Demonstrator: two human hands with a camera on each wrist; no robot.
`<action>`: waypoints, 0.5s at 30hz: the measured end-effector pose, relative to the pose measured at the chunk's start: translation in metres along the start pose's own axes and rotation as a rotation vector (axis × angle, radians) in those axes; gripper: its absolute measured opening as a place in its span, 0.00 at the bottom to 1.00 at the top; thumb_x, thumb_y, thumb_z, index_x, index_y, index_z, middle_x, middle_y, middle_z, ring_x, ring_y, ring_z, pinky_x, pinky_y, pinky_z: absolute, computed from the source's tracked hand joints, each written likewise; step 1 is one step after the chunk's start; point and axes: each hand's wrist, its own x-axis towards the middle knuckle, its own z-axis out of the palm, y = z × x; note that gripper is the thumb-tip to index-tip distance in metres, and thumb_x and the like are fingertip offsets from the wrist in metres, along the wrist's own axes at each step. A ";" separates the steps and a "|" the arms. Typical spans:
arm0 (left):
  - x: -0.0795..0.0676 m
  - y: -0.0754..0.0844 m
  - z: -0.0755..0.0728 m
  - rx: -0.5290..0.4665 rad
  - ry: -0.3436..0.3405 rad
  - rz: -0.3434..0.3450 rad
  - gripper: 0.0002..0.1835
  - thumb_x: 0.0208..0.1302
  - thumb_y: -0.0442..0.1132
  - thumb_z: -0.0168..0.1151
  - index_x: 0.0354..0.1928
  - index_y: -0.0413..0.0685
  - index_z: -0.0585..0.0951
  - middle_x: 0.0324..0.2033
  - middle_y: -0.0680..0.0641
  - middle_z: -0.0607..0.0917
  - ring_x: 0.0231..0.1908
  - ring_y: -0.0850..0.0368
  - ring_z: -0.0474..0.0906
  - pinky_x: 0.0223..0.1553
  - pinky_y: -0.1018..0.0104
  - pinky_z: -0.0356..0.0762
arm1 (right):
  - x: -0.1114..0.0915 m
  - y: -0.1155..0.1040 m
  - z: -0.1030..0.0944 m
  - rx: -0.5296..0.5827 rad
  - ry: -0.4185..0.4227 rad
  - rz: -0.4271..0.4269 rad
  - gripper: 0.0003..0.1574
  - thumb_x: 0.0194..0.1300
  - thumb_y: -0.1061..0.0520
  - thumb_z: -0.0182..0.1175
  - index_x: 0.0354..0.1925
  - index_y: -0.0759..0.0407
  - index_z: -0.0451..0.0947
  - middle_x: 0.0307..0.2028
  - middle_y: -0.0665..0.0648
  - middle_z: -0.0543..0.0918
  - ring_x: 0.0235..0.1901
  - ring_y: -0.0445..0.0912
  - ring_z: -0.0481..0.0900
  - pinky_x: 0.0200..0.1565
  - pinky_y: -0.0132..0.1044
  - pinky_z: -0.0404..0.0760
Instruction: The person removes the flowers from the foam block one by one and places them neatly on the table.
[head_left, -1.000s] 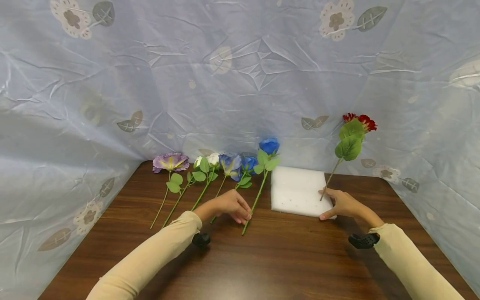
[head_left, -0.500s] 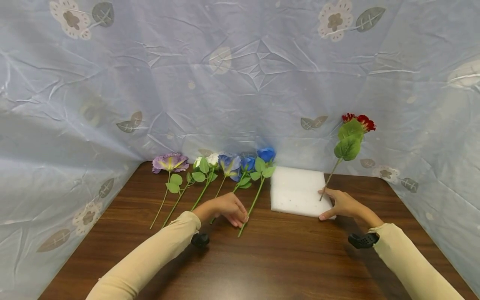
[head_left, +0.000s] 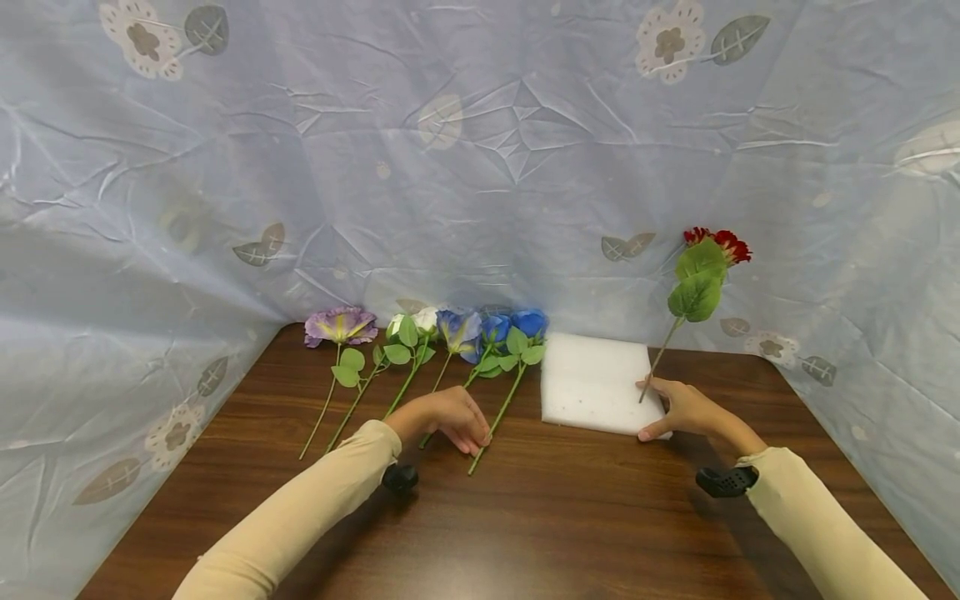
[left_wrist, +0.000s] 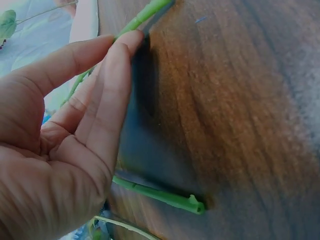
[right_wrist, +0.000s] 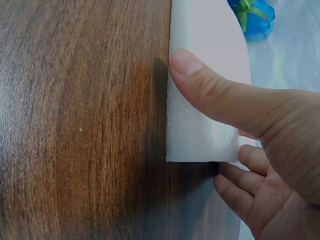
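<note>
My left hand pinches the lower stem of a blue rose, whose bloom lies toward the back, beside another blue rose. In the left wrist view, thumb and fingertips meet on the green stem. My right hand holds the right end of a white foam block. The right wrist view has the thumb on the block's front edge and the other fingers round its end. A red flower with big green leaves stands tilted in the block; several small holes mark its top.
Left of the held rose lie a purple flower, white roses and a blue-violet flower, stems toward me. They rest on a brown wooden table. A pale patterned curtain hangs behind and on both sides.
My left hand has moved slightly left and lowered the blue rose, so its bloom is now down level with the other flowers. My right hand has kept its hold on the foam block.
</note>
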 end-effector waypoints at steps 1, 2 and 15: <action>0.000 0.000 -0.001 0.008 0.001 -0.006 0.04 0.60 0.25 0.67 0.36 0.34 0.88 0.30 0.39 0.91 0.21 0.59 0.86 0.26 0.69 0.87 | 0.000 0.000 0.000 0.000 0.000 0.000 0.64 0.45 0.40 0.83 0.69 0.70 0.68 0.68 0.82 0.66 0.67 0.75 0.67 0.61 0.66 0.75; 0.000 0.001 -0.001 0.013 0.001 -0.013 0.05 0.60 0.25 0.67 0.37 0.34 0.88 0.31 0.39 0.91 0.21 0.60 0.86 0.26 0.70 0.86 | 0.000 0.000 0.000 0.001 0.000 -0.001 0.64 0.45 0.40 0.83 0.69 0.70 0.68 0.68 0.82 0.66 0.67 0.75 0.67 0.61 0.66 0.75; -0.001 0.009 -0.008 0.084 -0.013 -0.078 0.06 0.62 0.28 0.66 0.39 0.38 0.89 0.35 0.42 0.92 0.22 0.60 0.86 0.27 0.69 0.87 | 0.000 0.000 -0.001 0.007 0.005 -0.016 0.63 0.45 0.40 0.83 0.69 0.70 0.68 0.69 0.81 0.66 0.67 0.75 0.67 0.62 0.67 0.74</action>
